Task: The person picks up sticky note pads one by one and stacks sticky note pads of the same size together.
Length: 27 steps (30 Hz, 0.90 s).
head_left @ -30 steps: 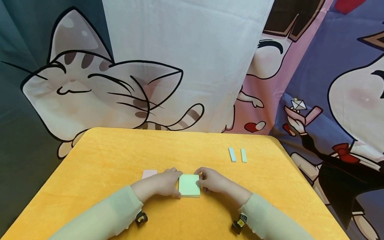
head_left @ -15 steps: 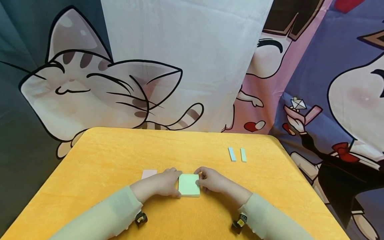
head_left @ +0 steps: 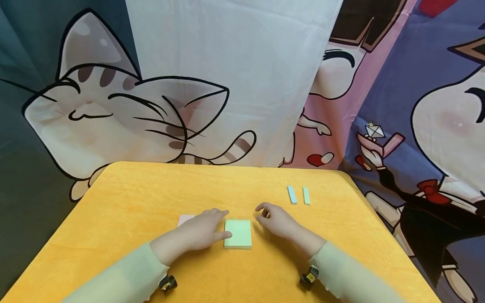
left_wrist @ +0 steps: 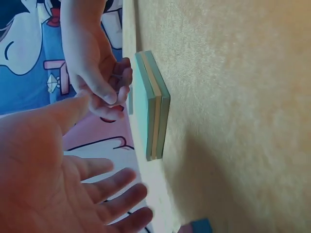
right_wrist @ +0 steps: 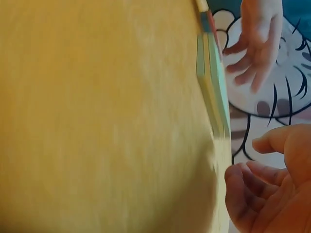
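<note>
A neat stack of square sticky note pads (head_left: pixel 238 234) lies on the yellow table, pale green on top. From the side, the left wrist view shows a yellowish layer (left_wrist: pixel 156 114) between green ones. My left hand (head_left: pixel 202 230) is at the stack's left, fingers extended and holding nothing; its thumb reaches over the left edge in the head view. Off the right side, apart from the stack, my right hand (head_left: pixel 278 221) hovers with loosely bent fingers and nothing in them. A pink pad (head_left: pixel 184 219) is partly hidden behind the left hand.
Two narrow strips, one blue (head_left: pixel 291 195) and one pale green (head_left: pixel 306 196), lie toward the table's back right. Beside the pink pad's spot, the left wrist view catches a blue corner (left_wrist: pixel 201 226). A cartoon-printed cloth (head_left: pixel 227 54) hangs behind the yellow table (head_left: pixel 235 185).
Both hands have let go of the stack's sides. The right hand has drawn away to the right; the left has lifted and shifted slightly left. The stack stays in place.
</note>
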Tool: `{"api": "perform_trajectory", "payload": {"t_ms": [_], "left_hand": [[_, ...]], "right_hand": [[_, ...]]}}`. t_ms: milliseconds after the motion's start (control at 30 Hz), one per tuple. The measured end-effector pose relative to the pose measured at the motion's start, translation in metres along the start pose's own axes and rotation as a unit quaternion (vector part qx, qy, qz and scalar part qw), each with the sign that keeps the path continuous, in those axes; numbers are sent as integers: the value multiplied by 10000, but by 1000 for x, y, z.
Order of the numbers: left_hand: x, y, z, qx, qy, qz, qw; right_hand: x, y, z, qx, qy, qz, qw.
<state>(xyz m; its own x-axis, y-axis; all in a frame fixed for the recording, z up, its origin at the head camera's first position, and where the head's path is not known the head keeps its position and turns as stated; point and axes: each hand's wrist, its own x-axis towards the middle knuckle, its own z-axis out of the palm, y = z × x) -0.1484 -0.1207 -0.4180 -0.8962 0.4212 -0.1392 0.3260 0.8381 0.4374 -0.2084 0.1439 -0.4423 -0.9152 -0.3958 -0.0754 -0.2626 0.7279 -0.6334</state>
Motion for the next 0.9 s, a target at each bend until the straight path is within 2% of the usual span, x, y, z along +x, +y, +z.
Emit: {"api": "perform_trajectory", "payload": {"t_ms": [100,200,333,433,667,900], "left_hand": [[-10,-2,-4,306,403,188,9985],[-20,-6,-9,713,657,306,9948],[-31,-11,-15,1160,696,299,9903],[-38,-15,-17,1300,721,303,9884],[-44,-23,-17,1387,811,291,9866],[-48,-23,-20,1479,803,243,9854]], "right_hand": [[4,7,-11,-396,286,109,9987],[10,16,-26,-802,519,203,9952],[23,30,-47,-1346,752,297,9876],[34,41,-62,-1656,890,339,9816],[57,55,-85,-1882,873,762,9753],[71,70,-86,-1880,590,1216,9728]]}}
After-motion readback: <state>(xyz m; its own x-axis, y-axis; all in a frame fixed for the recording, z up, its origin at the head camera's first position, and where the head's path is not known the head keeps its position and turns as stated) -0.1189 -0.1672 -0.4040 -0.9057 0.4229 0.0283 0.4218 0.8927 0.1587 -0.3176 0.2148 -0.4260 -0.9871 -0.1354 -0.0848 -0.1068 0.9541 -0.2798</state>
